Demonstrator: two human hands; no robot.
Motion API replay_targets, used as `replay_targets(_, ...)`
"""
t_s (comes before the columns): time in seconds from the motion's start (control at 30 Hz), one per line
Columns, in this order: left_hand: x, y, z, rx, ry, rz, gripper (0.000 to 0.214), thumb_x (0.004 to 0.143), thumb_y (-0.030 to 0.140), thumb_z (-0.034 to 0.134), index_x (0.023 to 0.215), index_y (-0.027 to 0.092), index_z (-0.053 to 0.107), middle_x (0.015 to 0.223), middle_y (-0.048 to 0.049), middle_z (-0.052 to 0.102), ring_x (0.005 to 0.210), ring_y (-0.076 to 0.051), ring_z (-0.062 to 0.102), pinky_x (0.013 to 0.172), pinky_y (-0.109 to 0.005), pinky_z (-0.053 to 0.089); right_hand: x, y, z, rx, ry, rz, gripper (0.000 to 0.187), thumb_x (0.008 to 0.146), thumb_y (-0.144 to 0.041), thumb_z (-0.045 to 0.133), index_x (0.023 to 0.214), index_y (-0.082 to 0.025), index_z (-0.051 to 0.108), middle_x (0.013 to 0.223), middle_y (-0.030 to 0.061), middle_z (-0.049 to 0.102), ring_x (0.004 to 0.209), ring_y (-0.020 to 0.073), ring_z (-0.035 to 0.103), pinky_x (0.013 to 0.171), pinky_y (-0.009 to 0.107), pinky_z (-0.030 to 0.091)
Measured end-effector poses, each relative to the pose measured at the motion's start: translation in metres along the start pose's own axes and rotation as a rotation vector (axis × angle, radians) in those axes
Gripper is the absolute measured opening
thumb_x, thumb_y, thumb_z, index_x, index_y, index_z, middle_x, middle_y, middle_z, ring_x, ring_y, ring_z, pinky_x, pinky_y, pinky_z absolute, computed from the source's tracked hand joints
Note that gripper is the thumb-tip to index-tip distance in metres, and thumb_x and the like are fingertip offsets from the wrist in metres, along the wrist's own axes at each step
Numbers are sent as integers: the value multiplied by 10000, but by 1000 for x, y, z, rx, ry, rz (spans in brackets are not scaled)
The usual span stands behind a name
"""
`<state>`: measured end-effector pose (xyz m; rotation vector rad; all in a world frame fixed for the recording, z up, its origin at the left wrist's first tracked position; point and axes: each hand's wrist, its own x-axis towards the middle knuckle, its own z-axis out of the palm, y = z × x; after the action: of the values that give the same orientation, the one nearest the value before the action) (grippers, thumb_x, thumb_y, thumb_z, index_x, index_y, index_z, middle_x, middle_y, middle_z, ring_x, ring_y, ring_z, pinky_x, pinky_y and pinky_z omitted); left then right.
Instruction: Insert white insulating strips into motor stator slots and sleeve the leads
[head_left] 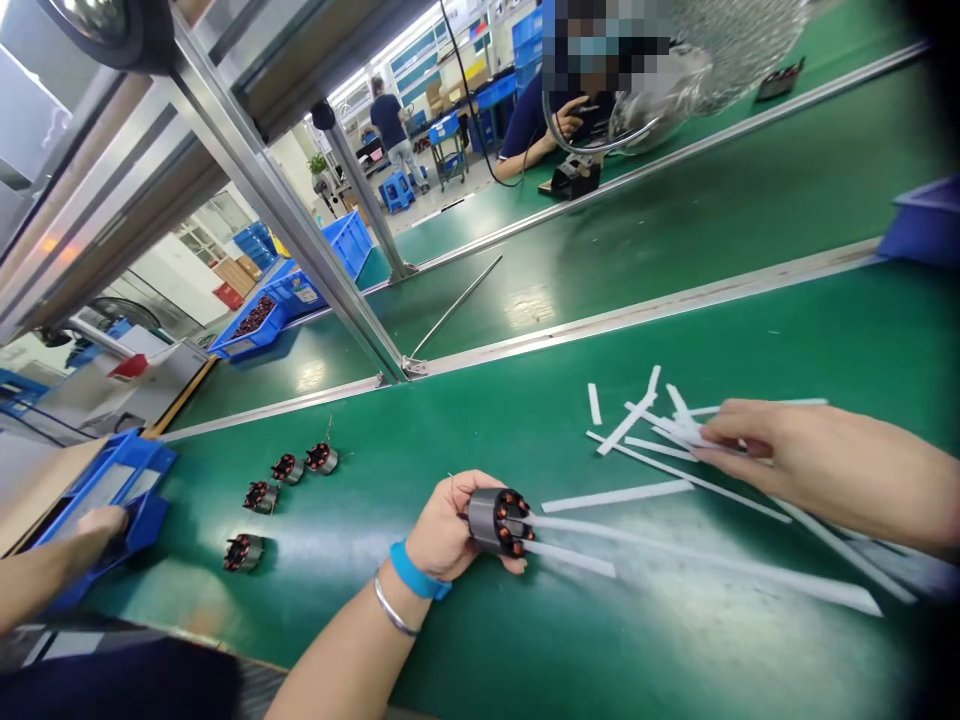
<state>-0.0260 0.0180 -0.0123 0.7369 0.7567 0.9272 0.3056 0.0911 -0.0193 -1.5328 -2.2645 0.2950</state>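
"Where is the stator (495, 522) being held?"
"At six o'clock; the left hand (446, 525) is gripping it, two strips (571, 558) jutting toward three."
"And the right hand (795, 445)?"
"It's touching loose strips (660, 448) at three o'clock; whether it's gripping any, I can't tell."

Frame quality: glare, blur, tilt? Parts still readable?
Head view: whitish glare on the green tabletop, lower right and left; head view: scene strongly tilted, right edge dark; head view: co-worker's hand at far left looks blurred, but the wound core in the left hand reads fairly clearly; head view: pixelated patch at top.
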Motion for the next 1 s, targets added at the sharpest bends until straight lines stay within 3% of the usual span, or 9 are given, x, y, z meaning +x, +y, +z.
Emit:
replay_targets(0.1,-1,-2,0,5,-18,-23,345,627,112,837,935,127,682,736,-45,725,563,-177,702,450,-263,605,-4,-13,-10,-4,100,-148,401,941,-470,429,824,-254,745,891,101,717,744,240,661,654,378,468)
replay_targets(0.17,-2,-4,2,13,-28,-39,432,619,106,838,1021,145,685,760,-46,730,591,-181,707,481,-277,615,-10,-40,-17,65,232,-255,459,987,-475,346,1011,-250,745,925,113,697,784,230,656,700,382,478)
replay_targets(0.2,-3,-5,3,24,-28,-52,449,609,108,844,1029,141,689,766,-50,731,603,-184,709,496,-283,617,-13,-57,-19,140,221,-298,458,1004,-448,325,1097,-243,724,888,105,674,736,202,643,658,346,481)
replay_targets(0.3,-3,-8,9,69,4,-102,406,566,120,860,944,108,711,764,-69,733,616,-192,709,508,-277,610,-22,-105,-19,325,-4,-370,391,992,-386,367,1072,-233,718,772,56,588,566,148,562,506,278,440)
replay_targets(0.4,-3,-9,16,92,57,-118,365,549,131,848,892,105,725,767,-77,740,596,-184,701,483,-258,594,-27,-128,-14,446,-226,-314,329,961,-358,413,1003,-234,715,794,45,571,610,156,576,553,284,478)
replay_targets(0.57,-4,-9,24,98,76,-122,305,567,163,804,862,106,747,743,-76,735,582,-167,684,484,-249,585,-27,-123,-6,660,-290,-271,349,961,-356,404,935,-250,735,728,36,594,626,159,582,591,281,483)
replay_targets(0.77,-7,-11,25,14,16,-144,392,597,173,760,985,123,748,848,-86,743,702,-217,718,602,-329,609,-25,-125,9,889,-163,-30,350,815,-507,639,613,-221,638,683,44,652,593,172,623,549,270,519)
replay_targets(0.9,-8,-14,27,80,-12,-145,554,630,201,797,1167,116,687,878,-101,734,728,-207,725,659,-298,584,-26,-125,18,885,-112,-38,299,795,-494,658,635,-244,694,720,51,667,604,183,659,530,267,535)
replay_targets(1.0,-8,-20,29,148,66,-135,634,592,178,805,1204,94,664,820,-93,720,648,-179,709,604,-257,566,-28,-121,26,874,-99,4,310,773,-505,661,617,-237,661,667,43,668,558,187,643,497,271,529)
